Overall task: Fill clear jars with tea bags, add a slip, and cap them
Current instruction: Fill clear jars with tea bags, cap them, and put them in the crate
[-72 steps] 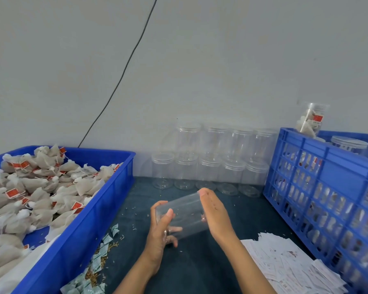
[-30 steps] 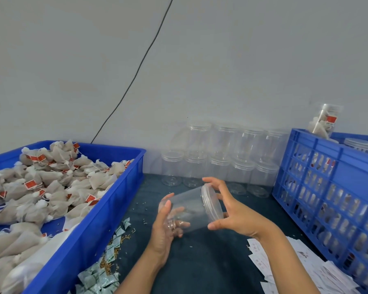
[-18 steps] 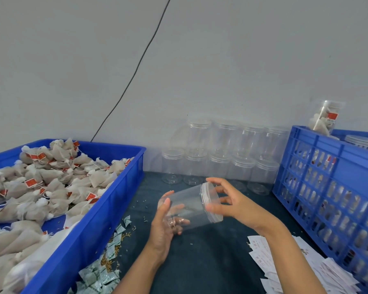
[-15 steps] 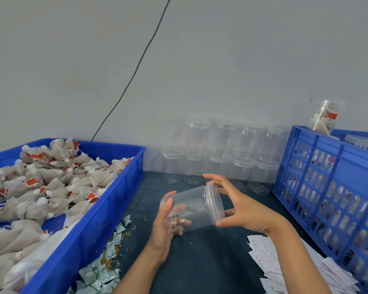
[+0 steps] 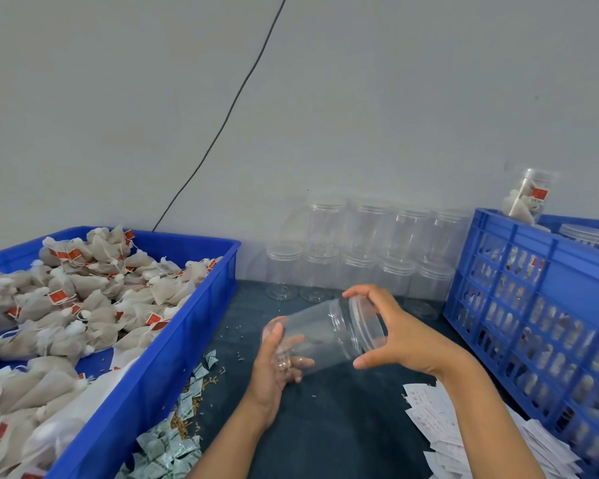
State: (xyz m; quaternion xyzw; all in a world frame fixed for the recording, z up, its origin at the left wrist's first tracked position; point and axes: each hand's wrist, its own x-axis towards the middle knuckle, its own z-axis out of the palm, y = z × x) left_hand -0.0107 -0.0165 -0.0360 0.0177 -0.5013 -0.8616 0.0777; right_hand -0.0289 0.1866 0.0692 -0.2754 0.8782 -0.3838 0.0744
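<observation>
Empty clear jar [image 5: 320,335] is held on its side above the dark table [image 5: 343,426], between both hands, long axis running left-to-right and tilted slightly up toward the lid end. Left hand [image 5: 277,361] cups the jar's base, fingers curled round it. Right hand [image 5: 400,335] is clamped on the lid [image 5: 363,326], thumb below, fingers arched over the top rim. A dark gap shows between lid and jar shoulder — looks partly off, though whether the threads are free is hard to tell through clear plastic.

Key relation: the mouth faces right, away from the tea bags [image 5: 83,299] in the blue tray [image 5: 173,361] on the left. Judgement: once the lid is off, the jar needs turning upright or toward that tray; the left hand is the nearer one to the bags.

Paper slips [image 5: 433,413] lie just beside the right forearm, partly cut off by the frame edge. Stacked empty jars [image 5: 360,250] stand against the wall — exact count unclear. Blue crate [image 5: 533,305] on the right holds filled jars, mostly hidden behind the lattice.
</observation>
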